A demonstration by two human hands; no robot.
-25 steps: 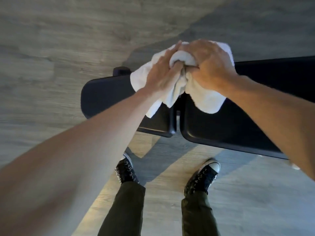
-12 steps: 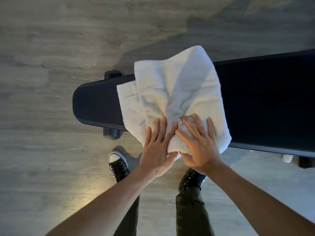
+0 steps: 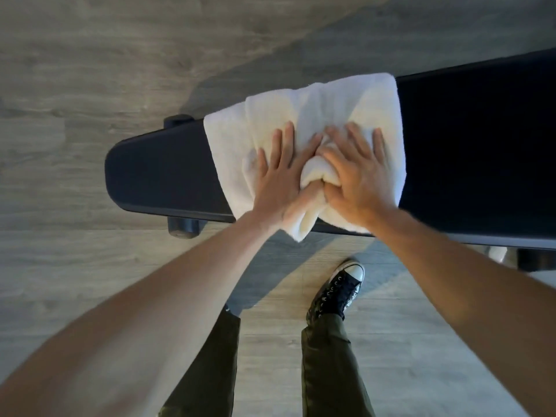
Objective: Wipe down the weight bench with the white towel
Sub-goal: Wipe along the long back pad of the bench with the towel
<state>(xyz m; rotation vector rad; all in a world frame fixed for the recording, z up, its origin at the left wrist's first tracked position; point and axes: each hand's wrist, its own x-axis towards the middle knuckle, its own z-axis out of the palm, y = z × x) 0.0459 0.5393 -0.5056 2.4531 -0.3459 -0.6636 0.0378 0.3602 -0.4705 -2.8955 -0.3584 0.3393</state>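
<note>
Now that the white towel (image 3: 316,115) has slid further along the weight bench (image 3: 156,173), my left hand (image 3: 281,176) and right hand (image 3: 355,176) press it flat with open fingers across the bench's width, so the wiping advances.

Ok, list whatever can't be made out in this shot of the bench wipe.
Head view only:
- Black padded weight bench: its right end runs off the frame edge; the pad under the white terry towel is covered.
- Left hand and right hand: palms pressed down, so the contact underneath is hidden.
- Left black sneaker: behind the left forearm.
- Small white object under the bench: too cut off to identify.
</note>
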